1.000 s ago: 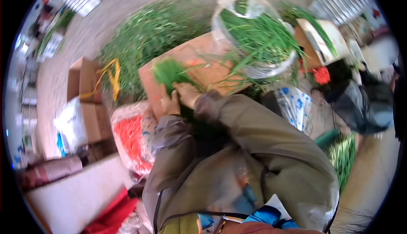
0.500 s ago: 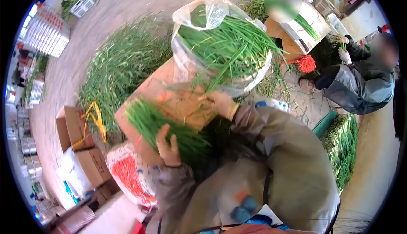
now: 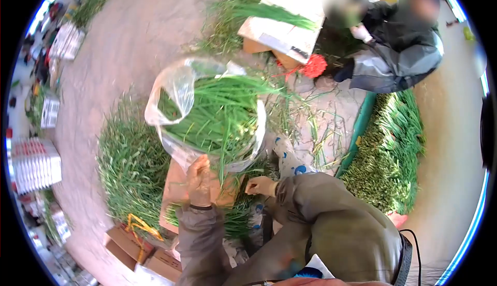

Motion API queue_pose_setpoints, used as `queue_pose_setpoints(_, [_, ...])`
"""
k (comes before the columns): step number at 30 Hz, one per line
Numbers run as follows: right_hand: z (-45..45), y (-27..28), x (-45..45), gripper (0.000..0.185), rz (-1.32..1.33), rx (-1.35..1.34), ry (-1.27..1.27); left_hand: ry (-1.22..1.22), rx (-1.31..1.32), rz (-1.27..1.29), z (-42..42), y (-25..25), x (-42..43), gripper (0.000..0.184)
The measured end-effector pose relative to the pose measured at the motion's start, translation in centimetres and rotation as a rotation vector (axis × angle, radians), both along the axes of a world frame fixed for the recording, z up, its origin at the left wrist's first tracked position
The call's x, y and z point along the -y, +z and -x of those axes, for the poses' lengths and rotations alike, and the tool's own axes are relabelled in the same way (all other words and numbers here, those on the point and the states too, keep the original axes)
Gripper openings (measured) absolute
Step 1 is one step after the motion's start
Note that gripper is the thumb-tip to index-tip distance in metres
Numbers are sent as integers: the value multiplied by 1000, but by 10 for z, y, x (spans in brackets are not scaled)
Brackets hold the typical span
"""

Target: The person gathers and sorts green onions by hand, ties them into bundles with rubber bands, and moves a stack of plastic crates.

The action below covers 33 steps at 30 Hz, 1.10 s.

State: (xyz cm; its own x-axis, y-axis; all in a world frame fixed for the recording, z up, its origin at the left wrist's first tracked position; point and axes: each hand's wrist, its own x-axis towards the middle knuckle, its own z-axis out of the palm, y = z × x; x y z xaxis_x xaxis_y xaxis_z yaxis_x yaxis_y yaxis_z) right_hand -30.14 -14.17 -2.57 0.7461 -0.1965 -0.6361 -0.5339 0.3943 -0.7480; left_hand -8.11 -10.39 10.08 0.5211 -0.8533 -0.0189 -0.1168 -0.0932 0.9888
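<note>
Long green stalks (image 3: pixel 212 115) fill a clear plastic bag (image 3: pixel 178 99) at the far side of a reddish-brown board (image 3: pixel 176 187). My left hand (image 3: pixel 199 181) is raised over the board beside the bag's near edge, fingers pointing up; whether it grips anything is unclear. To its right, my right hand (image 3: pixel 261 186) has its fingers bent together near the board's right edge, and what they may hold is too small to tell. A green bunch (image 3: pixel 235 223) lies at the board's near edge, partly under my left sleeve.
Loose greens (image 3: pixel 129 162) heap on the floor at left, near cardboard boxes (image 3: pixel 163 264). A green-edged container of stalks (image 3: pixel 385 156) stands at right. Beyond it sits another person (image 3: pixel 396 53) beside a white-topped box (image 3: pixel 284 17) with red ties (image 3: pixel 313 66).
The view has turned right. My left hand has left the green bunch and risen toward the bag. My right hand has drawn back from the middle of the board to its right edge.
</note>
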Motion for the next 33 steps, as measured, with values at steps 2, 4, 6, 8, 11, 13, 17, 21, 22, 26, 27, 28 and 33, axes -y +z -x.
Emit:
queue_pose_setpoints(2, [39,44,41,19,31,-85,-88,54,-268,-441,1,62,22,26])
queue_pose_setpoints(4, [88,60,79,22,358,-173,-183,-108,70,-354,-17,59,8,27])
queue_pose_setpoints(6, [143,101,133,23,159,-276,-431,-31,150,-479,-36,52,-41,26])
queue_pose_setpoints(8, [224,66,153,25,108,-324,-692,-283,605,-589,-51,73,-96,23])
queue_pose_setpoints(11, [345,91,164,22,261,-587,-552,77,-686,-1256,-82,89,-159,29])
queue_pose_setpoints(13, [418,87,140,20,321,-841,-367,96,-463,-1289,-58,133,-157,36])
queue_pose_setpoints(17, [482,90,92,17,280,-1014,-19,4,-498,-1176,-61,140,-104,34])
queue_pose_setpoints(21, [467,85,122,16,444,-953,41,-328,-776,-809,-63,132,-35,33])
queue_pose_setpoints(22, [455,85,144,15,484,-958,-15,-330,-838,-781,-60,129,-21,33])
queue_pose_setpoints(26, [387,156,249,16,447,-639,-491,-121,-672,-770,-60,69,-12,44])
queue_pose_setpoints(27, [366,195,276,18,333,-490,-633,-122,-826,-819,-52,79,8,42])
queue_pose_setpoints(28, [347,229,299,22,267,-397,-706,-131,-810,-751,-53,57,9,45])
queue_pose_setpoints(33, [350,197,395,15,1021,-387,69,92,-1139,-582,-38,7,93,22])
